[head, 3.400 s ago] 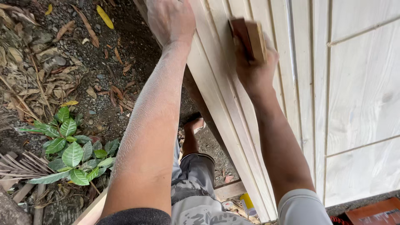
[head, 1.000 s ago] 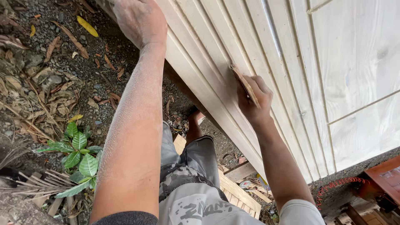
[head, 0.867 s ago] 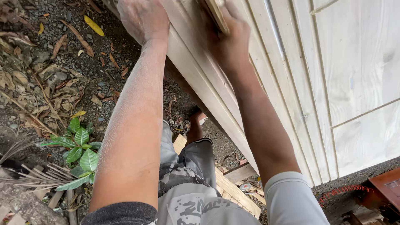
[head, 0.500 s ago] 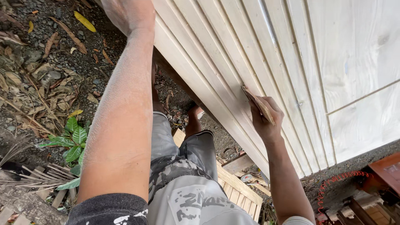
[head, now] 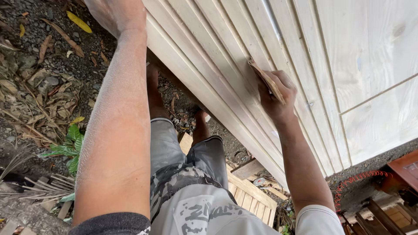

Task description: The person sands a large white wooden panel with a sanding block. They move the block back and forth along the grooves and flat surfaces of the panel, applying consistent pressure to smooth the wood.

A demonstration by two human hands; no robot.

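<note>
The right hand (head: 276, 98) is clamped around a thin brown sanding pad (head: 266, 80), pressing its edge into a groove of the pale grooved wooden panel (head: 305, 65), which fills the view from twelve to four o'clock. The left hand (head: 115, 13) rests at eleven o'clock on the panel's lower edge, cut off by the frame, so whether its fingers are curled or spread cannot be told. Along the grooves, bare board runs free toward twelve and toward five o'clock. Below the panel's edge lies dark ground strewn with dry leaves (head: 48, 74), a small green plant (head: 65, 148) at eight o'clock, and a slatted wooden pallet (head: 248, 198) at six.
</note>
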